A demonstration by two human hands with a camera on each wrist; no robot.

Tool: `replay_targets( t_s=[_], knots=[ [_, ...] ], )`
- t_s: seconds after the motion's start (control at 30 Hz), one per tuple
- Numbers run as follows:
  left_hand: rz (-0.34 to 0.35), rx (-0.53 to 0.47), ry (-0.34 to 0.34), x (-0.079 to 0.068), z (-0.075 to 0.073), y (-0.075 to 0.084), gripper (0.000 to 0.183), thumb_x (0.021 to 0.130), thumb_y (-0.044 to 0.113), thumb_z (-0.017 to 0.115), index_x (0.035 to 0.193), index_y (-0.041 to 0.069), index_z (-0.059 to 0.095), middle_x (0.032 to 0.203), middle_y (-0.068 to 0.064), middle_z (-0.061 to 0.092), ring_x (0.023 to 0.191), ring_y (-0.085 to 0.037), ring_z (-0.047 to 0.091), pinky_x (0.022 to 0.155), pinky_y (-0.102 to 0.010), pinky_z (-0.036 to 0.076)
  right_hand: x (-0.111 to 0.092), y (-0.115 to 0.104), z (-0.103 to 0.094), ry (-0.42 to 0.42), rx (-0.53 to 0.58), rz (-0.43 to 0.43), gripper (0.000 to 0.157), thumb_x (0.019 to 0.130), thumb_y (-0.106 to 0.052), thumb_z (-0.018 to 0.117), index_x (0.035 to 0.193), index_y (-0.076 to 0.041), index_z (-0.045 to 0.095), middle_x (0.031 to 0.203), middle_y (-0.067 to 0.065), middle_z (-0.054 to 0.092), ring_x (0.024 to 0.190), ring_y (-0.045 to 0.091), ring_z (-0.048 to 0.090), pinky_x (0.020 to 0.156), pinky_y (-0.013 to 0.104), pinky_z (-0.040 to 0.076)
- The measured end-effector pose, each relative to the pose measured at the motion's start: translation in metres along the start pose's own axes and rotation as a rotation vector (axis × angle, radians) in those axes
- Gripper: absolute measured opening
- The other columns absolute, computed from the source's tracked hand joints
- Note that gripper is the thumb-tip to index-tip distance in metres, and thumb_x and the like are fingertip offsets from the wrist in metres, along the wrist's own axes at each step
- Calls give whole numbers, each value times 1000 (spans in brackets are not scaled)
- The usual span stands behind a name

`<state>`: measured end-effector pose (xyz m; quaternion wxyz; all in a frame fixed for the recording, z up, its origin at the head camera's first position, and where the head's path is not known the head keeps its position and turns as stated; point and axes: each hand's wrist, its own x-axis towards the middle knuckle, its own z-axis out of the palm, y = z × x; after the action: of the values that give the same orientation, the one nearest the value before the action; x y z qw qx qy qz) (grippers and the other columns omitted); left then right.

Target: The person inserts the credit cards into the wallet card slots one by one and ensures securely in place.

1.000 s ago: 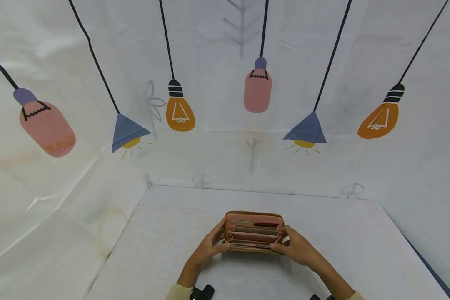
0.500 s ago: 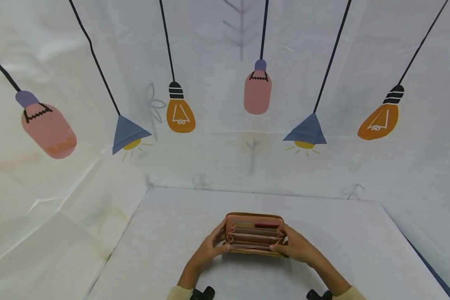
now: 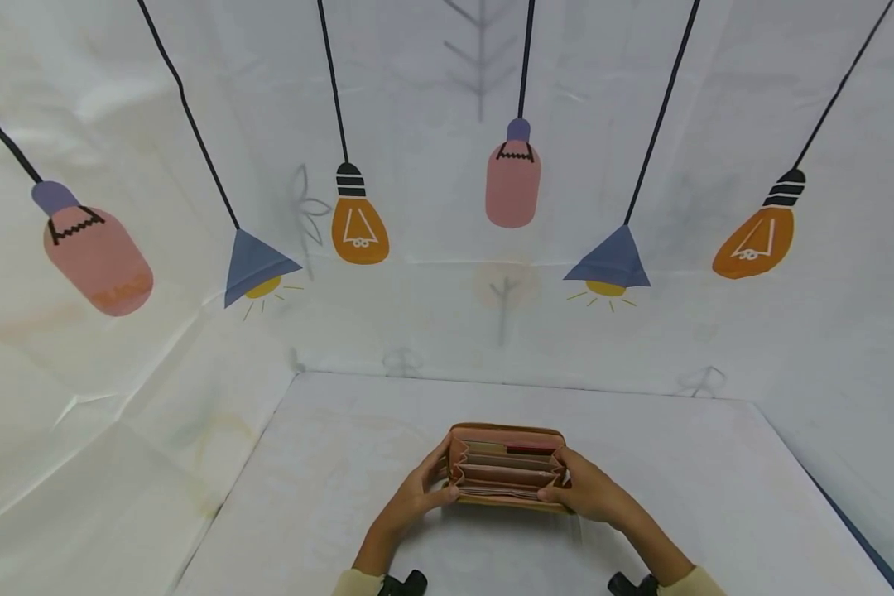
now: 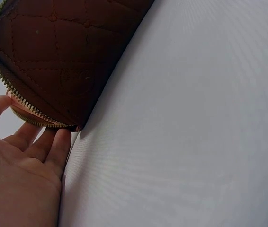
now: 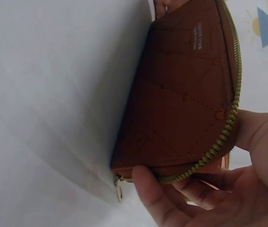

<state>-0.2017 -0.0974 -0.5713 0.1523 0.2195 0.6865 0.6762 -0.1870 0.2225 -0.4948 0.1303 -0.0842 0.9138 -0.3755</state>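
A brown quilted zip wallet (image 3: 507, 465) is held unzipped between both hands, its pink inner compartments facing the head camera. Light and dark red edges of contents show in the rear slot. My left hand (image 3: 415, 494) grips its left end, thumb on the near edge and fingers around the side. At the other end my right hand (image 3: 594, 490) grips the same way. The wallet's gold zip teeth (image 4: 27, 105) run along its rim in the left wrist view. A small zip pull (image 5: 119, 190) hangs at the corner in the right wrist view.
The white table (image 3: 372, 414) lies under the hands. Behind it, white sheeting (image 3: 432, 314) printed with hanging lamps and bulbs forms the back and left side. Dark wrist devices (image 3: 402, 583) sit at both cuffs.
The wallet's opening tilts very slightly, and the whole view shifts down a little. Both hands keep their grip on the wallet's ends.
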Motion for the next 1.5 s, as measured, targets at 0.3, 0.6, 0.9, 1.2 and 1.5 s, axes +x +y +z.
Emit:
replay_targets(
  t_s=[0.3,0.6,0.9,1.2,1.5],
  knots=[
    [9,8,-1,1,0,-2,83,96,26,66,161,30,15,164,-12,27,143,-36,38,116,-53,30,1,0,-2,-30,-21,-66,87,85,-33,78,144,15,36,142,39,45,130,55,46,101,64,43],
    [13,11,-2,3,-1,-4,82,97,24,65,161,30,14,164,-11,29,142,-36,39,115,-54,30,4,-2,-1,-47,-7,-71,100,87,-33,76,154,13,17,144,40,42,129,54,47,100,63,44],
    [8,14,6,1,-1,-2,81,98,22,64,161,30,15,163,-10,30,143,-36,38,116,-55,30,2,-2,-1,-35,-6,-67,91,85,-30,79,148,13,30,136,35,51,115,42,58,91,57,50],
    [6,7,5,-1,1,1,83,96,25,66,162,25,15,164,-16,26,143,-38,37,116,-56,30,3,-1,-6,-60,8,-84,81,83,-31,82,138,14,42,126,29,57,101,29,62,81,50,54],
    [8,3,12,0,1,0,84,96,27,67,162,26,15,163,-13,29,143,-36,39,116,-52,31,5,1,-9,-85,19,-108,75,83,-33,82,132,11,46,117,20,59,97,25,61,78,46,54]
  ],
)
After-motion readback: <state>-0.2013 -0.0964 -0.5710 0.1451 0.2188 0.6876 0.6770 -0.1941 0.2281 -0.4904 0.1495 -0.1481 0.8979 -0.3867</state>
